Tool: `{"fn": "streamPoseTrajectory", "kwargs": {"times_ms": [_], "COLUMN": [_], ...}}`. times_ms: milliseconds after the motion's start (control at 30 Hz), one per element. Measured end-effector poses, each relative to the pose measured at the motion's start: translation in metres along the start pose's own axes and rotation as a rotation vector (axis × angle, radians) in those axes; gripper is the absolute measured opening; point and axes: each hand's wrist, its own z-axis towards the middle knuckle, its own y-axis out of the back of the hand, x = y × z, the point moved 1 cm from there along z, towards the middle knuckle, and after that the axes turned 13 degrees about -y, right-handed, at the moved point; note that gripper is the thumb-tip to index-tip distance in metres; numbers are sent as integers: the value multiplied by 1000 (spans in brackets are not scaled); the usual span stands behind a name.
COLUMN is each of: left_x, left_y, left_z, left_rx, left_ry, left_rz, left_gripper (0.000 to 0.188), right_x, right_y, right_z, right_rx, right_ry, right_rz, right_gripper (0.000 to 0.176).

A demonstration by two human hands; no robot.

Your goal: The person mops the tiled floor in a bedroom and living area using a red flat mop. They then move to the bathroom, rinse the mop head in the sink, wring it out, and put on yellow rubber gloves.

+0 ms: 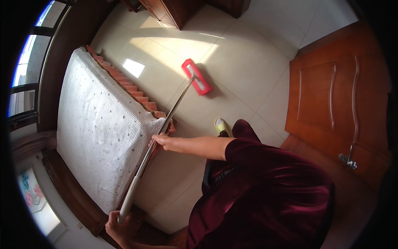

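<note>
A flat mop with a red chenille head (196, 77) stands on the tiled floor, its head slightly blurred. Its metal pole (178, 101) slants down to the lower left, past the near corner of the bed. My right hand (160, 141) grips the middle of the pole, with the arm stretched out from a dark red velvet sleeve. Around the thick, pale grip at the pole's upper end, my left hand (119, 225) is closed. My foot in a yellow-green slipper (221, 125) is on the floor below the mop head.
A bed with a white patterned cover (96, 124) and pink ruffled skirt (124, 82) lies at the left, beside a dark wooden headboard (71, 193). A wooden door (317, 102) with a metal handle is at the right. Wooden furniture (164, 12) stands at the top.
</note>
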Motion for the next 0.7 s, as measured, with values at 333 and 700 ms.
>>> {"fn": "streamPoseTrajectory", "kwargs": {"times_ms": [333, 700], "left_x": [11, -180], "left_y": [-86, -132], "left_z": [34, 214], "left_rx": [-55, 65], "left_ry": [-64, -391], "left_rz": [-196, -388], "left_gripper": [35, 35], "right_x": [0, 246], "right_y": [41, 239], "right_z": [87, 31], "right_rx": [-59, -362], "right_ry": [-66, 232], "right_rz": [113, 156], "right_gripper": [17, 24]}}
